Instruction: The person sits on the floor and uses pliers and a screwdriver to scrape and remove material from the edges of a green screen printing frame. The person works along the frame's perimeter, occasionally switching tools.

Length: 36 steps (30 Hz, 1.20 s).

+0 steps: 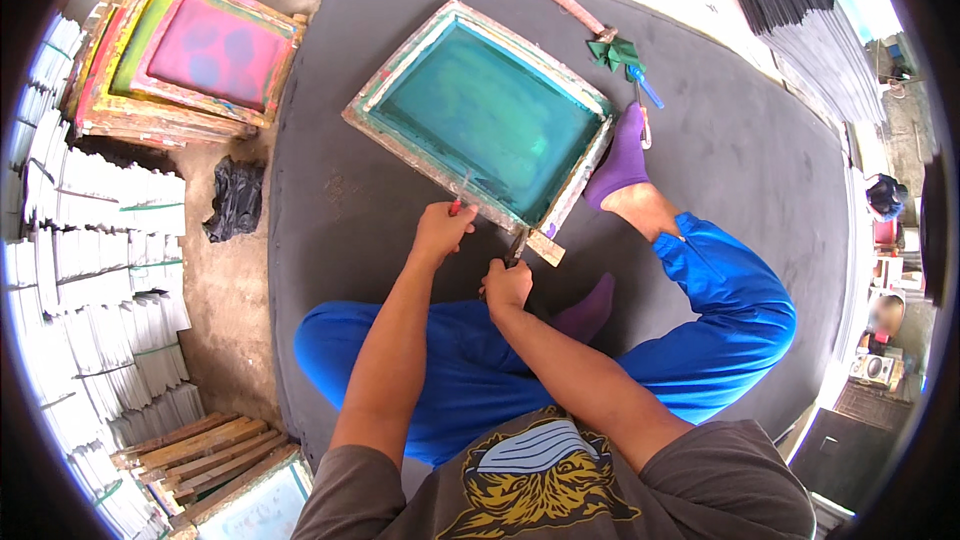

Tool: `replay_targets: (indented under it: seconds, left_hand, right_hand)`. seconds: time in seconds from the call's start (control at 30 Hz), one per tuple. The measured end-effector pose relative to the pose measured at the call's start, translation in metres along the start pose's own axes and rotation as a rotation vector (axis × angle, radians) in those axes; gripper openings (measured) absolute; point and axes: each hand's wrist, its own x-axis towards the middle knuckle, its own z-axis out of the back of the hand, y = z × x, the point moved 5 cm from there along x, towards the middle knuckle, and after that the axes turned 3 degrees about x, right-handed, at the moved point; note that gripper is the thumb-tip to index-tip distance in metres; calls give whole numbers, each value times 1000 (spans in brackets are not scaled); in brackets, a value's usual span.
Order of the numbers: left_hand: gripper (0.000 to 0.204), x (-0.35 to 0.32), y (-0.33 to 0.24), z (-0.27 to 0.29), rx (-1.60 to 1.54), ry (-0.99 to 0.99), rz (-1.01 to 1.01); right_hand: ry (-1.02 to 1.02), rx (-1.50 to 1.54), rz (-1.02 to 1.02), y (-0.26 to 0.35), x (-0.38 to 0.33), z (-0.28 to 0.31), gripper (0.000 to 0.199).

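Note:
A screen-printing frame (362,120) with teal mesh lies at an angle on the dark mat, its paint-stained wooden rim facing up. At its near edge, my left hand (441,233) is closed round a red-handled tool, seemingly a screwdriver (456,207), whose thin shaft reaches over the rim. My right hand (507,286) grips dark pliers (517,246), their jaws at the frame's near corner. Whether the jaws hold anything is too small to see. Beside them a short pale strip (546,248) sticks out from that corner. My purple-socked foot (622,158) rests against the frame's right side.
Beyond the foot lie a hammer (568,2) with a pink handle, green scraps (618,53) and a blue-handled tool (646,87). Stacked frames (215,50) stand at the far left, near a black plastic bag (234,200). White bundles (110,250) line the left side.

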Motion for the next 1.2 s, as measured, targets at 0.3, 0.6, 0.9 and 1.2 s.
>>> replay_targets:
  seconds: [0.3,0.6,0.9,1.2]
  left_hand:
    - [37,2,5,-28,10,117,-81]
    - [30,16,14,-33,42,-33,-146]
    - [37,3,4,-38,259,-130,-71]
    - [35,22,20,-43,238,-148,-163]
  right_hand:
    - [-88,-99,63,-15,16,-11,37]
    - [316,457,-353,47,-27,11,21]
    - [458,14,-354,54,-7,62,23]
    - [612,170,-439,53,-8,43,31]
